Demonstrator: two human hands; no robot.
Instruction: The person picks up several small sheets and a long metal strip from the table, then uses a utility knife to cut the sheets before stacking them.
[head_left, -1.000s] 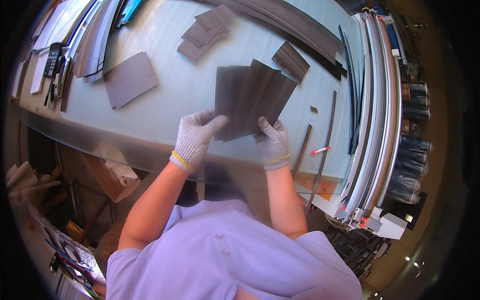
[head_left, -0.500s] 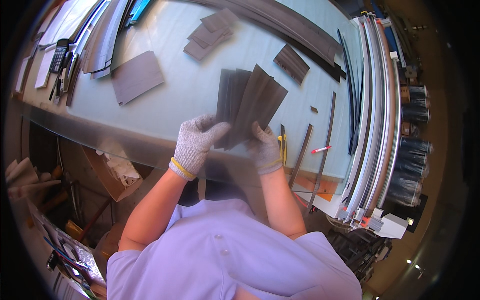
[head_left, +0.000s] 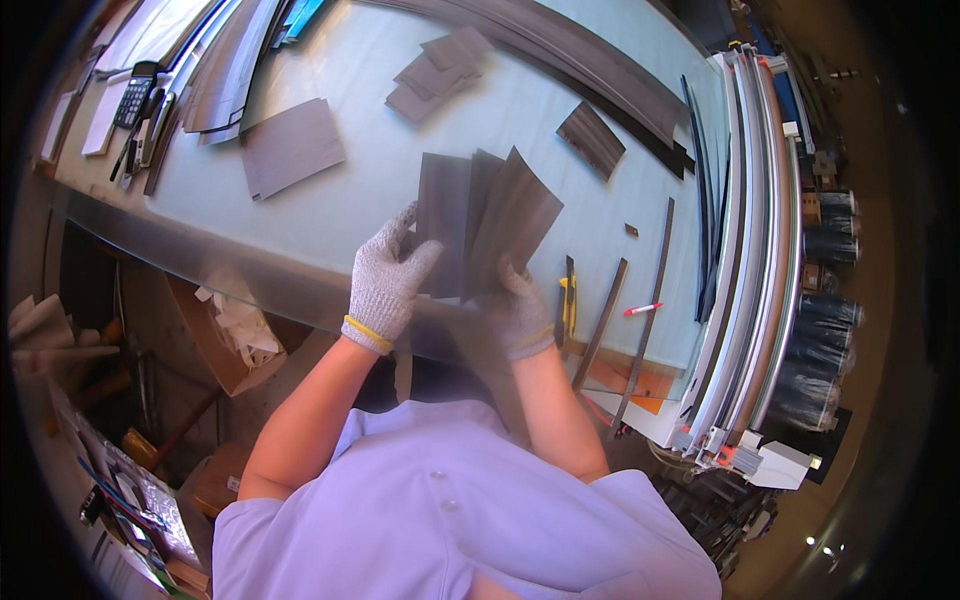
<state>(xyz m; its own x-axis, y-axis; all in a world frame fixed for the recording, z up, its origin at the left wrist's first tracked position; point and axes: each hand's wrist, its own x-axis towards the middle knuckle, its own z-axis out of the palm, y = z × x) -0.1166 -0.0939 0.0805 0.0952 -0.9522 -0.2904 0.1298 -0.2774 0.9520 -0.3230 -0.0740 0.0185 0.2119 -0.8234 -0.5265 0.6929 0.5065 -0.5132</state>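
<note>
I hold a fanned bunch of thin dark grey-brown rectangular sheets (head_left: 515, 210) above the near part of the glass-topped table. My right hand (head_left: 520, 310), in a grey knit glove, grips their lower right part, thumb in front; its other fingers are blurred or hidden behind. At the bunch's left edge, my gloved left hand (head_left: 385, 285) has its thumb over the front of the leftmost sheet, and its fingertips pass behind. A single similar piece (head_left: 591, 140) lies beyond to the right. Farther left are a small overlapping pile (head_left: 437, 75) and a larger flat sheet (head_left: 292, 148).
Long dark strips (head_left: 610, 75) lie along the far side. Narrow strips, a red-and-white marker (head_left: 642, 310) and a yellow cutter (head_left: 568, 305) are at right, before a long roller-like machine (head_left: 765, 250). A calculator (head_left: 135, 100) sits far left. An open carton (head_left: 225, 340) stands below the table edge.
The leftmost sheets have swung out farther left from the fan. My left hand's thumb and fingers have spread somewhat along that edge. The whole view has shifted slightly.
</note>
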